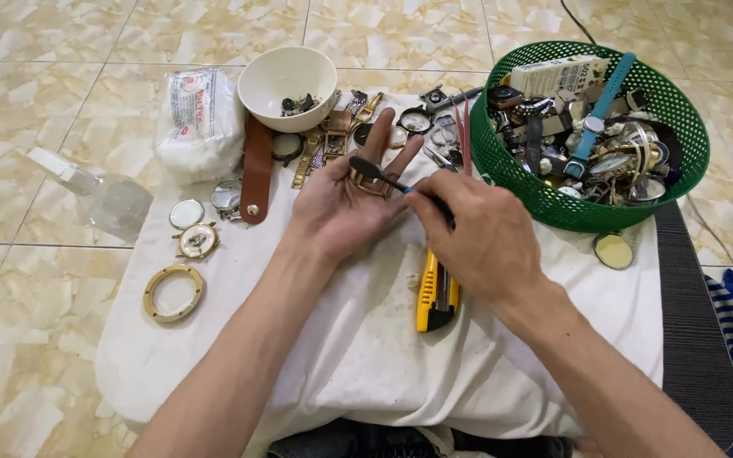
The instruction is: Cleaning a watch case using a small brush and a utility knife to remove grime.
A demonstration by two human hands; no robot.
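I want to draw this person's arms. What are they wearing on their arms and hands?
Nothing at all. The left hand and right hand are bare, with no gloves, rings, wristwatch or bracelet in view. Both forearms are bare too, with no sleeves as far as the picture shows.

Centre: the left hand [345,203] lay palm up on the cloth [366,356], a watch case [372,182] on it.
Right of it: the right hand [472,237] held a tool [383,176] over the palm.
Below the hands: a utility knife [437,297].
Far right: a basket [511,170] of watches.
Behind: a bowl [286,80], with a packet [199,123] to its left.
Left edge: a ring [173,293].
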